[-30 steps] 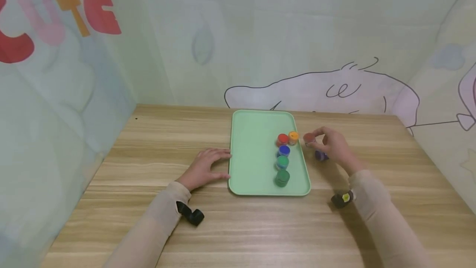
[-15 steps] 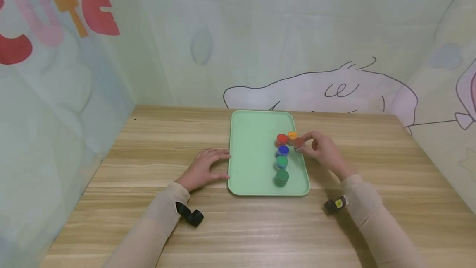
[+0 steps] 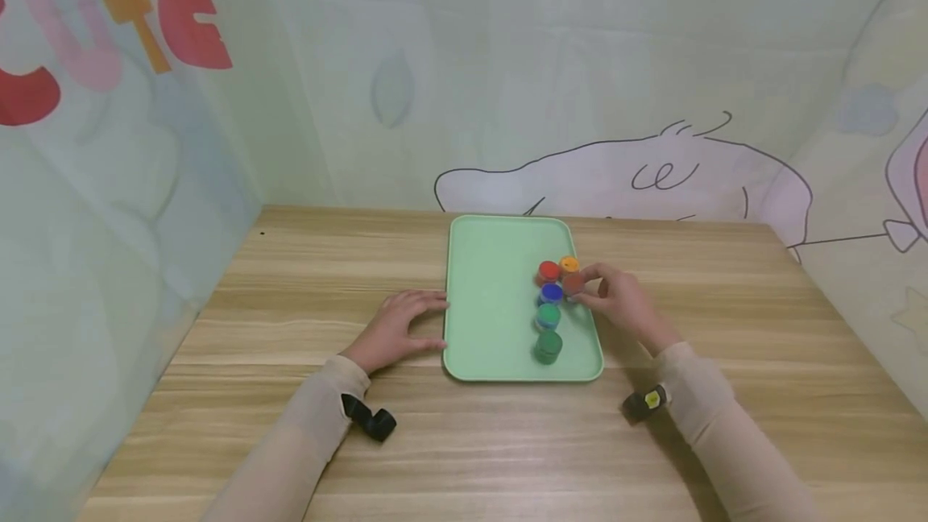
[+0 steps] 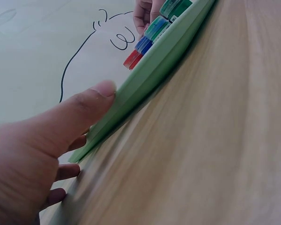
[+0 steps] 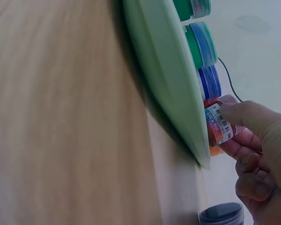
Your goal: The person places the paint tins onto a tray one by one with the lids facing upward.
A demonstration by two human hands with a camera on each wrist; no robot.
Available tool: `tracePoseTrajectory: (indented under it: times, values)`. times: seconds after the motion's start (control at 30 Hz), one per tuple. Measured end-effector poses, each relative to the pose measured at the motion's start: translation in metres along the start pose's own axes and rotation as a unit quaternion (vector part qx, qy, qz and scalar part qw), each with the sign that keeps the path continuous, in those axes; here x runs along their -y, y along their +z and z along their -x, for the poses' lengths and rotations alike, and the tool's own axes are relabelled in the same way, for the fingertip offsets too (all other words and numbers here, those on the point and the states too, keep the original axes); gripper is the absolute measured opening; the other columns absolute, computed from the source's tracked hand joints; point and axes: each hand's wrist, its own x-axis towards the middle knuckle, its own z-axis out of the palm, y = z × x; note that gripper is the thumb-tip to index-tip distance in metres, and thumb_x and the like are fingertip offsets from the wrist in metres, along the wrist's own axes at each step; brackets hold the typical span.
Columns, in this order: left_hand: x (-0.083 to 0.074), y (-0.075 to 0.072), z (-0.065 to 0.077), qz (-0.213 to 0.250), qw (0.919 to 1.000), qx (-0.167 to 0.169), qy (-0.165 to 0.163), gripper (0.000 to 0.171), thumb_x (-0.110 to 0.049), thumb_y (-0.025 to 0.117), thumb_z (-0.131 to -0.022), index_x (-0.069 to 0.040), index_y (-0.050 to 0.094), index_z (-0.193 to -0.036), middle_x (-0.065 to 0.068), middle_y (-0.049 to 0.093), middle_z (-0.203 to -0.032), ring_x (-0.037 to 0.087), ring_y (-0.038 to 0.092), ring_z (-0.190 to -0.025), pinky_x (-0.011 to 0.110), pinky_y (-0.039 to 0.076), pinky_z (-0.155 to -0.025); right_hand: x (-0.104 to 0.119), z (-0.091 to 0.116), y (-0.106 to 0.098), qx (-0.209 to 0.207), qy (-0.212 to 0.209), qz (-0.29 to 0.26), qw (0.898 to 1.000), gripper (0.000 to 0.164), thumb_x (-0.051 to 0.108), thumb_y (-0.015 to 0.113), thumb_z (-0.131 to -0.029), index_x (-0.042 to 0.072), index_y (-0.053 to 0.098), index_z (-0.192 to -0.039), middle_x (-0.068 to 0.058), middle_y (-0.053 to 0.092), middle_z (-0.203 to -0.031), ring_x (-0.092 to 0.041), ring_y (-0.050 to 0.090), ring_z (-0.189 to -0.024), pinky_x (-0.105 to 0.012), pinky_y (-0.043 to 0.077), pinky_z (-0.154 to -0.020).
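Note:
My right hand (image 3: 627, 304) pinches a small brown-lidded paint jar (image 3: 573, 283) between thumb and fingers, over the right side of the light green tray (image 3: 493, 264). In the right wrist view the jar's printed label (image 5: 219, 124) shows, and its base appears at the tray. Around it stand paint jars with an orange lid (image 3: 569, 264), a red lid (image 3: 548, 271), a blue lid (image 3: 551, 293), a lighter green lid (image 3: 548, 315) and a dark green lid (image 3: 548, 345). My left hand (image 3: 395, 330) rests at the tray's left edge, fingers relaxed and thumb touching the rim.
A dark-lidded jar (image 5: 221, 214) is on the wooden table beyond the tray, seen in the right wrist view; my right hand hides it from the head view. A printed cloth backdrop (image 3: 326, 103) rises behind the table.
My right hand has carried the brown-lidded jar leftward from beside the tray to a spot among the other jars. The left hand has stayed at the tray's edge.

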Motion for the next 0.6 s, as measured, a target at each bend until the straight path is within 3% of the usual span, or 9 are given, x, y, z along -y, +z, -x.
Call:
tracePoseTrajectory:
  times: [0.27, 0.6]
  values:
    - [0.0001, 0.0002, 0.0008, 0.0, 1.0, 0.002, -0.005, 0.063, -0.044, 0.074, -0.08, -0.015, 0.057, -0.134, 0.006, 0.053, -0.143, 0.032, 0.044, -0.134, 0.057, 0.027, -0.113, -0.0029, -0.0015, 0.0056, -0.005, -0.021, 0.008, 1.0, 0.032, 0.024, 0.074, -0.084, 0.007, 0.066, -0.11, -0.003, 0.056, -0.072, -0.016, 0.045, -0.061, -0.022, 0.038, -0.048]
    - [-0.0004, 0.0007, 0.0012, 0.008, 0.9999, 0.002, -0.006, 0.062, -0.043, 0.074, -0.08, -0.015, 0.058, -0.133, 0.006, 0.052, -0.144, 0.033, 0.043, -0.135, 0.058, 0.026, -0.113, 0.0008, -0.0014, 0.0059, -0.018, -0.049, 0.045, 0.998, 0.03, 0.022, 0.075, -0.084, 0.005, 0.068, -0.107, -0.013, 0.069, -0.108, -0.016, 0.046, -0.067, -0.024, 0.04, -0.06]
